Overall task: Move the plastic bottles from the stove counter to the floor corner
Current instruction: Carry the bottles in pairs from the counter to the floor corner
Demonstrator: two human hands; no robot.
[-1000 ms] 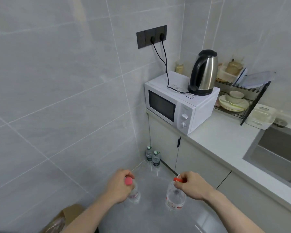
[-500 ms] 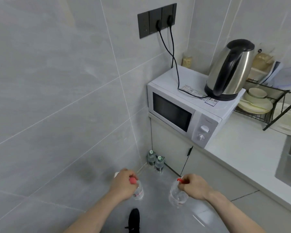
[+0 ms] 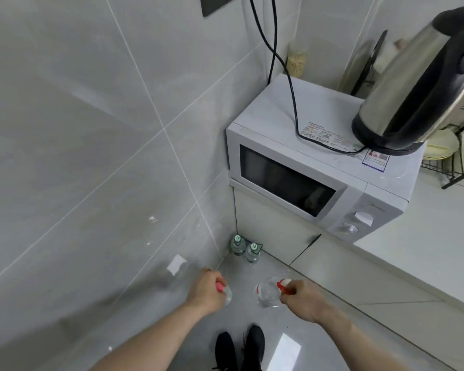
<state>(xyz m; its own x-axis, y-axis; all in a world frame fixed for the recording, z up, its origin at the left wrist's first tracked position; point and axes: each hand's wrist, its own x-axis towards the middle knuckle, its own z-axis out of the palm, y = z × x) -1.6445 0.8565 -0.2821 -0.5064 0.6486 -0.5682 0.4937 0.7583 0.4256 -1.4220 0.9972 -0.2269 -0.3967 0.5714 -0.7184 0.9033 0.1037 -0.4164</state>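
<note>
My left hand (image 3: 207,290) grips a clear plastic bottle (image 3: 227,295) by its red-capped neck; most of that bottle is hidden under the hand. My right hand (image 3: 302,298) holds a second clear bottle (image 3: 265,293) by its red cap, the body hanging low above the grey floor. In the floor corner, where the tiled wall meets the cabinet, two clear bottles with green caps stand upright side by side, one at the left (image 3: 237,245) and one at the right (image 3: 252,253). Both held bottles are a short way in front of that pair.
A white microwave (image 3: 306,167) sits on the counter end above the corner, with a steel kettle (image 3: 418,84) on top and black cords running up to a wall socket. A dish rack (image 3: 456,162) is at the right. My black shoes (image 3: 239,349) stand on the floor.
The camera has moved closer to the corner and tilted down. Both hands have lowered with their bottles toward the floor, nearer the two green-capped bottles.
</note>
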